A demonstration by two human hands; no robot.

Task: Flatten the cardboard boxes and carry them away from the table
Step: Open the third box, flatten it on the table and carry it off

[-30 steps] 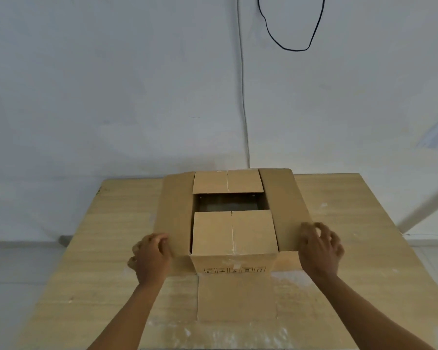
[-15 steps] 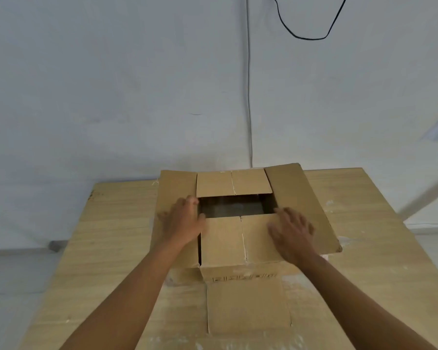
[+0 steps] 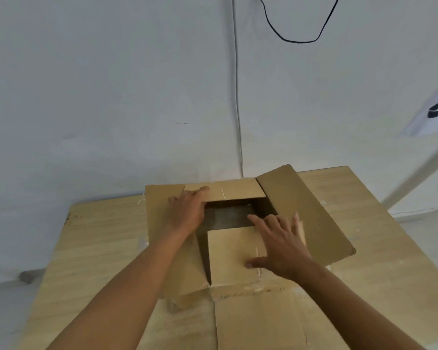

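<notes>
1 cardboard box [image 3: 235, 251] sits mid-table [image 3: 99, 248], and both hands press flat on its top, likely to collapse it. The left hand [image 3: 187, 210], fingers loosely spread, bears on the far-left flap; the right hand [image 3: 280, 248], fingers wide, pins the near flap [image 3: 228, 253]. 4 top flaps show, gripped by neither hand.

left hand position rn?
Head view: left hand lies flat on the cardboard box, at the left edge of its opening, left of the right hand.

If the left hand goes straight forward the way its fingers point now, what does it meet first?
Most likely the far short flap of the open brown cardboard box. The left hand points away toward the white wall, its fingertips apparently already at that flap's edge; depth is unclear.
</notes>
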